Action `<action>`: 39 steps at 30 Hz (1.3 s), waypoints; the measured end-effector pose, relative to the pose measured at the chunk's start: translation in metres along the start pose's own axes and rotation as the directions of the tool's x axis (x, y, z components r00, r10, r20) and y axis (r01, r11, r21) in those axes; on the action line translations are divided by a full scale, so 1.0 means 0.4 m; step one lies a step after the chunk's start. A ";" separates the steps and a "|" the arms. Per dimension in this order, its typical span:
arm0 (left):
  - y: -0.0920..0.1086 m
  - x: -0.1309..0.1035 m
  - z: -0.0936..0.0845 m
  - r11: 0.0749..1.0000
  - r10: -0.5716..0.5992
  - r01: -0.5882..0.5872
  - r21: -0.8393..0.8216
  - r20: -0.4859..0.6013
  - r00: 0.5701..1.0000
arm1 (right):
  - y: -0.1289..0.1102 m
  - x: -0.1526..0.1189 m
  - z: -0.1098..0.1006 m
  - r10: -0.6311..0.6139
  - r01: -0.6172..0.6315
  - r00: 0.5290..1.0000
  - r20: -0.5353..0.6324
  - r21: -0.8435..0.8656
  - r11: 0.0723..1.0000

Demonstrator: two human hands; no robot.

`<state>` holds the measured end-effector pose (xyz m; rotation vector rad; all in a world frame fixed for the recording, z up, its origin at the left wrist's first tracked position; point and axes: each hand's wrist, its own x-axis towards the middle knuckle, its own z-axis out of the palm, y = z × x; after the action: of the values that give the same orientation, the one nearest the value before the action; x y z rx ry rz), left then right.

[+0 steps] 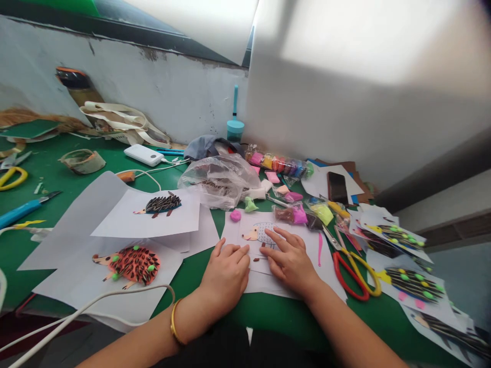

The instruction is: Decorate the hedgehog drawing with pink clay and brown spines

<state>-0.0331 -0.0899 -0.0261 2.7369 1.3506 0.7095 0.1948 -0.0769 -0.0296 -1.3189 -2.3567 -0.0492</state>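
A white sheet (307, 276) with a hedgehog picture (264, 232) lies in front of me. The hedgehog has a peach face and a blue-grey body with small marks. My right hand (291, 260) lies over its lower right part, fingers spread and fingertips on the paper near a small brown piece. My left hand (226, 273) rests at the sheet's left edge, its fingers loosely stretched and no object visible in them. A second brown piece (256, 259) sits between the hands. A pink clay lump (235, 215) and a green clay lump (250, 205) lie just beyond the sheet's top edge.
Finished seed-covered hedgehog sheets lie left (172, 260) and right (441, 312). Red-and-yellow scissors (351, 276) lie right of my hand. Behind are a plastic bag of seeds (218, 179), clay packets (291, 213) and a phone (337, 187). A white cable (92, 301) crosses the left side.
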 end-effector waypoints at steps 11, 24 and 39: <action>0.000 0.001 -0.001 1.000 0.001 -0.001 0.006 0.012 1.000 | 0.004 0.001 0.005 0.025 -0.025 1.000 -0.001 0.021 0.999; 0.001 0.002 -0.004 1.000 -0.004 0.004 -0.005 0.025 1.000 | 0.010 0.003 0.013 0.103 -0.104 0.994 0.021 0.064 0.993; 0.001 0.002 -0.005 1.000 -0.001 0.001 0.003 0.021 1.000 | 0.027 0.003 0.013 0.155 -0.159 0.987 0.037 0.125 0.979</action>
<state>-0.0329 -0.0899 -0.0239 2.7381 1.3496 0.6780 0.2013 -0.0689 -0.0359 -1.4453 -2.2289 0.1646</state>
